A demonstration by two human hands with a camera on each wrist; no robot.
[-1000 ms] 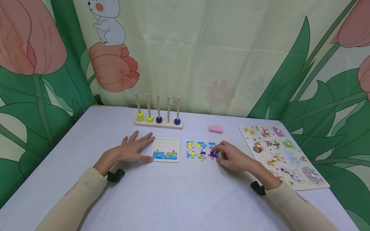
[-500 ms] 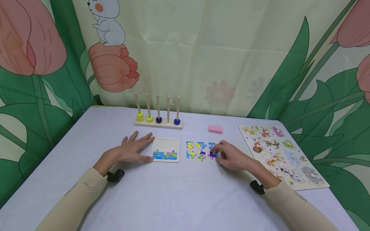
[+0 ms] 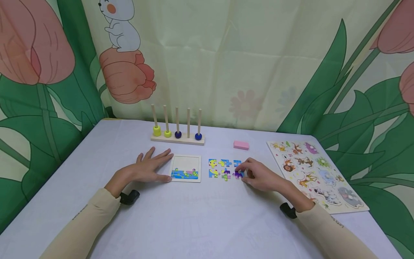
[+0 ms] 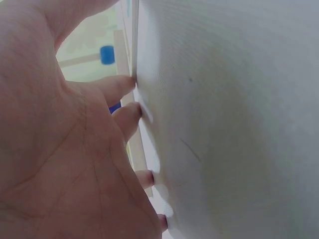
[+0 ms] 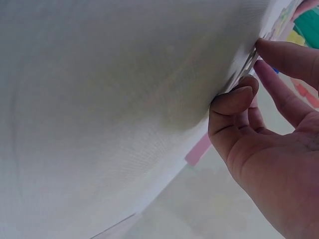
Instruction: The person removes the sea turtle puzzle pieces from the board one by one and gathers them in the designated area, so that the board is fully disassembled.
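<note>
My left hand (image 3: 148, 168) lies spread on the table, its thumb and index fingertips at the left edge of a square white puzzle tray (image 3: 187, 161). Fitted blue pieces (image 3: 184, 175) with a sea picture line the tray's lower part. In the left wrist view, the palm and straight fingers show beside the tray edge. To the right of the tray, several loose jigsaw pieces (image 3: 212, 163) lie in two rows. My right hand (image 3: 261, 176) pinches the purple-and-blue jigsaw piece (image 3: 238, 175) at the lower right of these rows; its fingertips stay low at the table in the right wrist view.
Behind the tray stands a wooden peg stand (image 3: 178, 139) with yellow and dark blue beads. A pink block (image 3: 241, 145) lies behind the loose pieces. At the right, an animal puzzle board (image 3: 310, 176) reaches near the table edge. A printed curtain (image 3: 207, 64) hangs behind the table.
</note>
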